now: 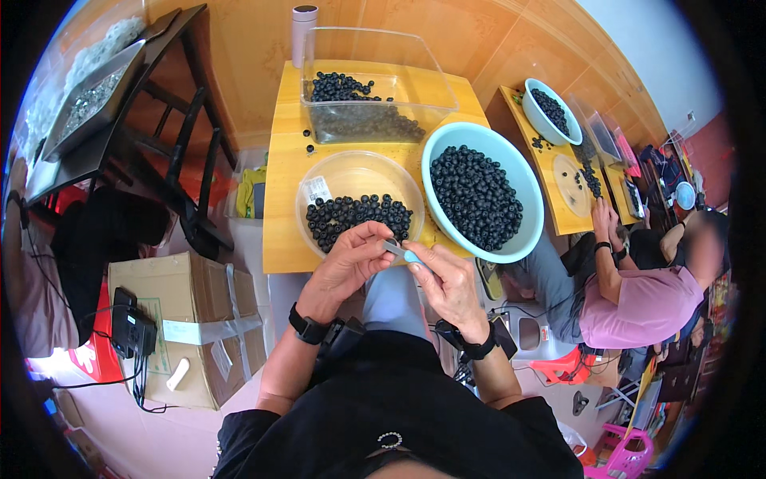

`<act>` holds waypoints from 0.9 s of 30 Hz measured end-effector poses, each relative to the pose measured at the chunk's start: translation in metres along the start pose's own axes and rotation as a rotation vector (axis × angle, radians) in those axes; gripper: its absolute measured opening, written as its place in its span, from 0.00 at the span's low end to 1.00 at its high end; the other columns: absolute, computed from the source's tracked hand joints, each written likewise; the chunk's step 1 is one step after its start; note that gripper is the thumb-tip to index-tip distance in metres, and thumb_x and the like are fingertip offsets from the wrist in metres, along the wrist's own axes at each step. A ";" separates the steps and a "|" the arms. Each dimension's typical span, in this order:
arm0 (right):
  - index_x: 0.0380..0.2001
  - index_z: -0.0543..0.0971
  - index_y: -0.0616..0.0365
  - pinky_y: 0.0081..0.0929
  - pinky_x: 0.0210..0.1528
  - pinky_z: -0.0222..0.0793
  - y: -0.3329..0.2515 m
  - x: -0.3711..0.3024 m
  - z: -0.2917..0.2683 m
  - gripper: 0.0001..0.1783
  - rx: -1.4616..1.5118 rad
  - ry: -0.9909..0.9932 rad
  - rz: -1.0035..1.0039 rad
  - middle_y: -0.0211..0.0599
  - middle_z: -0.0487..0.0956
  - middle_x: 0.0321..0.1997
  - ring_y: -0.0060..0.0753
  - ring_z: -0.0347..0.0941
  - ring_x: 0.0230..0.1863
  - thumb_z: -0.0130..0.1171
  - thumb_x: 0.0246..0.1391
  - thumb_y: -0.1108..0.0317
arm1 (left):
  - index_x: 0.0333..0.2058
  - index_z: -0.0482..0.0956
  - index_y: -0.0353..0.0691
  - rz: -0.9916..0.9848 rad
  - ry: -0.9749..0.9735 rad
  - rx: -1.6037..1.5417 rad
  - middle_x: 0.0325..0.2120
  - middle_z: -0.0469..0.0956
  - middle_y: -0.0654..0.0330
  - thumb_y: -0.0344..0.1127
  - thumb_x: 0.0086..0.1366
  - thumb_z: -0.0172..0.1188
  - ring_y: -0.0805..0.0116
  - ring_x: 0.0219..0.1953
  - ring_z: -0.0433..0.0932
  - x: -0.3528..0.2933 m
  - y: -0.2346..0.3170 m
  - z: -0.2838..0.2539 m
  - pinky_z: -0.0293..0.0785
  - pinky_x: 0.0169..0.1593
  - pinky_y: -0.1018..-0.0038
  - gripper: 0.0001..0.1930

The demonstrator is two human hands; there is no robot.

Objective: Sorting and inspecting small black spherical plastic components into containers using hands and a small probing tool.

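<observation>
Close in, the left hand (351,259) pinches a small dark piece (390,242), the right hand (448,279) clamped around a pale-blue-handled blade (412,257) beside it. From there, a round tub (305,177) of black beads (343,221) sits at eleven o'clock, a blue basin (527,233) at two, a clear box (435,104) farther, at twelve.

Two hands, left hand (355,259) and right hand (447,281), at the centre; one tool (412,256) there. Two basins: one (536,209) right of centre, one (533,110) at the upper right. Two round trays: one (375,172) at the centre, one (571,199) at the upper right. Two benches: one (286,112) at upper centre, one (543,169) at the upper right. One flask (303,36) at the top. One carton (191,303), lower left. Two loose beads (309,148) left of centre; the heaped beads (479,191) defy counting.
</observation>
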State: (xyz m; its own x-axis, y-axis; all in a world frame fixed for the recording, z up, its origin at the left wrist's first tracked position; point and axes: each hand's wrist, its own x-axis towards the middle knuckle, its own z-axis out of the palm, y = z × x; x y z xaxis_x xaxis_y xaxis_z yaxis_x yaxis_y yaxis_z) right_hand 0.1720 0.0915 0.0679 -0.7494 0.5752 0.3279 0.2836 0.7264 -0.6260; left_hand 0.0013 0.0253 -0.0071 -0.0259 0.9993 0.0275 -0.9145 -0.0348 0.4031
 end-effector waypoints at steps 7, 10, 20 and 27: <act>0.43 0.78 0.57 0.32 0.22 0.63 0.008 0.002 0.003 0.14 0.001 -0.041 -0.030 0.40 0.71 0.21 0.40 0.69 0.20 0.57 0.51 0.70 | 0.34 0.74 0.34 -0.017 0.045 0.023 0.30 0.78 0.58 0.25 0.59 0.58 0.72 0.30 0.80 -0.004 0.004 0.001 0.80 0.36 0.81 0.05; 0.42 0.78 0.60 0.32 0.24 0.65 0.026 0.002 0.010 0.13 -0.001 0.073 -0.080 0.42 0.74 0.23 0.42 0.70 0.21 0.57 0.51 0.71 | 0.34 0.75 0.35 -0.056 -0.079 -0.030 0.31 0.78 0.57 0.25 0.58 0.59 0.72 0.29 0.80 -0.006 0.007 0.001 0.80 0.36 0.80 0.05; 0.42 0.78 0.63 0.20 0.26 0.65 0.019 0.001 -0.002 0.14 0.212 0.077 0.151 0.39 0.79 0.30 0.21 0.70 0.24 0.57 0.51 0.71 | 0.35 0.75 0.36 -0.061 0.019 0.011 0.32 0.78 0.58 0.25 0.58 0.59 0.72 0.30 0.80 -0.007 0.008 0.012 0.80 0.36 0.81 0.05; 0.35 0.79 0.64 0.15 0.27 0.62 0.004 -0.003 0.009 0.13 0.428 0.003 0.186 0.28 0.74 0.26 0.14 0.66 0.25 0.65 0.43 0.74 | 0.34 0.73 0.39 -0.124 0.022 0.171 0.31 0.78 0.61 0.26 0.57 0.60 0.75 0.31 0.79 -0.009 -0.002 0.011 0.78 0.36 0.81 0.07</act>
State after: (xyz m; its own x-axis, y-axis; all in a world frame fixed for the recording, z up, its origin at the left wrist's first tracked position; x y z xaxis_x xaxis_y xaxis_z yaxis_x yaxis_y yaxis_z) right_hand 0.1697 0.0893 0.0578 -0.7072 0.6826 0.1843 0.1397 0.3905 -0.9099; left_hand 0.0081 0.0164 0.0017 0.0720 0.9961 -0.0508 -0.8295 0.0881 0.5516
